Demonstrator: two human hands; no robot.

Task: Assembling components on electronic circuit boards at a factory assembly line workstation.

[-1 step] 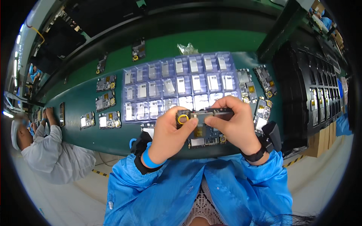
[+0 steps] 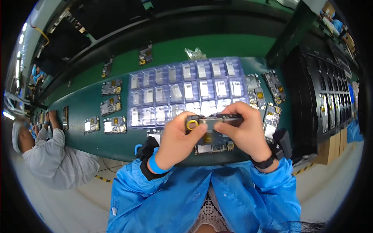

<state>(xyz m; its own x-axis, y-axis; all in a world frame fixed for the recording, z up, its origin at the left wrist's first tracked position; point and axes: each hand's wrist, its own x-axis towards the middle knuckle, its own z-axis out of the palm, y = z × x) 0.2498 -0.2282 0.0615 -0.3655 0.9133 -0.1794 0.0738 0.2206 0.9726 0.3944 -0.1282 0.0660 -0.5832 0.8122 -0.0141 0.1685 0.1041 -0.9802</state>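
My left hand (image 2: 175,140) and my right hand (image 2: 245,131) together hold a small dark phone board (image 2: 213,121) level above the table's front edge. The board has a yellow ring at its left end, beside my left thumb. My right fingers curl over its right end. Another circuit board (image 2: 211,146) lies flat on the green table (image 2: 116,144) just beneath my hands. Beyond it sits a clear plastic tray (image 2: 182,91) with several compartments, each holding a small silvery part.
Several loose circuit boards lie left of the tray (image 2: 112,126) and right of it (image 2: 272,83). Black racks of parts (image 2: 326,101) stand at the right above cardboard boxes (image 2: 330,149). A co-worker in grey (image 2: 50,159) sits at the far left.
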